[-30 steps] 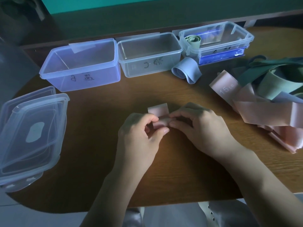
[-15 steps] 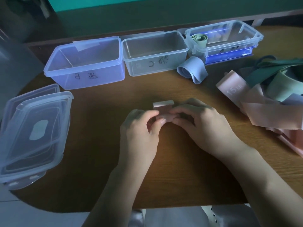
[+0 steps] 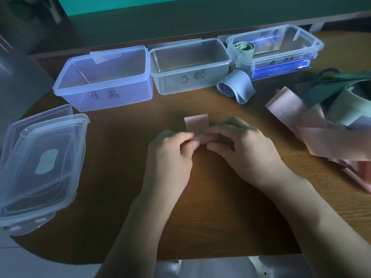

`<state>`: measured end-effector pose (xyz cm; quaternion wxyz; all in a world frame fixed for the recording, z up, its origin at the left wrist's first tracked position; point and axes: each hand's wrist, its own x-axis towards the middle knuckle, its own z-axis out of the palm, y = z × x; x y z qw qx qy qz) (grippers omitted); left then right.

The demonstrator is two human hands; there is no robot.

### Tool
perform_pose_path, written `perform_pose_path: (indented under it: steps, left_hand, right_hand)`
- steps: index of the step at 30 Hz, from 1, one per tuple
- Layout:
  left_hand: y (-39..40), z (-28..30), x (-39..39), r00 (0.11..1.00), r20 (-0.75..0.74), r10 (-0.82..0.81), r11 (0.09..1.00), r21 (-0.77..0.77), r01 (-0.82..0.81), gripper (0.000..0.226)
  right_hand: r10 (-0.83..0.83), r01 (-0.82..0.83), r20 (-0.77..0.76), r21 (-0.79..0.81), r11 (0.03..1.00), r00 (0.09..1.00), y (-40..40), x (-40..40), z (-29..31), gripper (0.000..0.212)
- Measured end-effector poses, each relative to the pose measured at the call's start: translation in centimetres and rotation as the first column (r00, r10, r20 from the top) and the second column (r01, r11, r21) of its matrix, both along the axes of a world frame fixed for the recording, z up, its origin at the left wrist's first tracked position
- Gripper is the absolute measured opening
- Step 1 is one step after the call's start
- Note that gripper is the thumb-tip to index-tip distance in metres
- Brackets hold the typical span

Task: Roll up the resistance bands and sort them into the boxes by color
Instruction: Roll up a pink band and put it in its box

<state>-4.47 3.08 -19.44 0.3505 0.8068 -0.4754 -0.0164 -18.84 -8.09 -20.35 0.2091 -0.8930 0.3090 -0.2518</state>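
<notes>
Head view: at the table's middle, the left hand and right hand meet knuckles-up, fingers curled, each pinching a pink resistance band whose flat end pokes out on the far side. Three open boxes line the far edge.

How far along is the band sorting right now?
Done: one green roll sits in the right box. A blue roll lies on the table, unboxed. In hand: left hand and right hand pinch a pink band, rolling it. Left: the band pile at right.
</notes>
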Motion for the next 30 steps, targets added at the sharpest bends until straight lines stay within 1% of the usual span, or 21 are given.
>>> perform_pose_path:
  steps: [4,7,10,12,15,18,20,23,30]
  left_hand:
    - [-0.4,-0.2,0.3,1.0,0.006,0.016,1.0,-0.009,-0.016,0.025]
    - [-0.6,-0.2,0.3,0.999,0.007,0.035,0.997,-0.069,-0.035,0.02]
    - [-0.7,-0.3,0.4,1.0,0.022,0.003,0.994,-0.11,0.0,0.013]
    - [-0.7,-0.2,0.5,1.0,0.022,-0.019,0.996,-0.089,0.021,0.016]
    - [-0.8,-0.3,0.4,1.0,0.007,-0.019,0.999,-0.033,0.02,0.029]
    - [-1.0,-0.6,0.5,1.0,0.005,0.001,0.998,-0.062,-0.001,0.026]
    - [-1.1,-0.9,0.6,1.0,-0.003,0.009,0.996,-0.089,-0.009,0.024]
    - [-1.3,-1.2,0.6,1.0,-0.011,0.015,0.994,-0.108,-0.016,0.022]
    - [-1.8,-1.3,0.5,0.999,0.015,0.038,0.994,-0.104,-0.036,0.024]
  right_hand:
    - [-0.034,0.034,-0.036,0.009,0.999,0.999,-0.3,0.1,0.0,0.029]
    - [-0.036,0.036,-0.05,-0.002,0.999,0.998,-0.5,0.3,0.0,0.027]
    - [-0.037,0.037,-0.052,-0.004,0.999,0.998,-0.6,0.6,0.1,0.026]
    - [-0.04,0.038,-0.044,-0.038,0.999,0.998,-0.7,0.9,0.1,0.029]
    - [-0.062,0.056,-0.04,-0.135,0.989,0.997,-0.8,1.2,-0.2,0.024]
    - [-0.12,0.114,-0.017,-0.198,0.973,0.993,-0.6,1.3,-0.9,0.023]
    - [-0.127,0.128,0.013,-0.173,0.977,0.992,-0.6,1.4,-1.0,0.024]
    - [-0.118,0.122,0.05,-0.083,0.989,0.992,-0.8,1.4,-0.6,0.022]
    - [-0.103,0.104,0.01,-0.089,0.991,0.995,-1.4,1.6,-0.5,0.028]
